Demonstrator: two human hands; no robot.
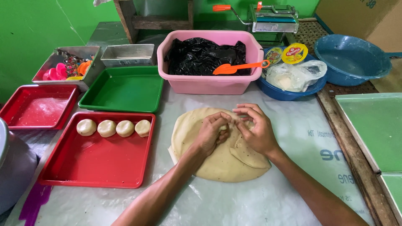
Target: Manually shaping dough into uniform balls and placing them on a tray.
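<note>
Two bare forearms come up from the bottom edge, at about six o'clock, and meet over a broad, flattened sheet of pale yellow dough (228, 161) lying on the clear plastic-covered table (259, 201). On its upper part, the left hand (209, 134) is curled with its fingers drawn together, seemingly pinching a small bit of dough; the right hand (255, 129), just beside it, bends its fingertips inward onto the same spot. What sits between the fingers is too hidden to tell.

At nine o'clock from the dough lies a red square plastic tray (96, 167), with four round, flattened dough pieces (114, 128) in a row along its far edge. Most of that tray is bare, and most of the dough sheet remains unportioned, so the work looks to be at an early stage: four pieces made, a large mass left.

At twelve o'clock stands a pink plastic tub (209, 81), lined with black plastic film, with an orange plastic scraper (238, 67) resting across it. At eleven o'clock sits a green square tray (123, 90), and farther toward ten o'clock a second red tray (37, 106). Toward one o'clock a blue bowl (289, 94) holds a clear plastic bag.
</note>
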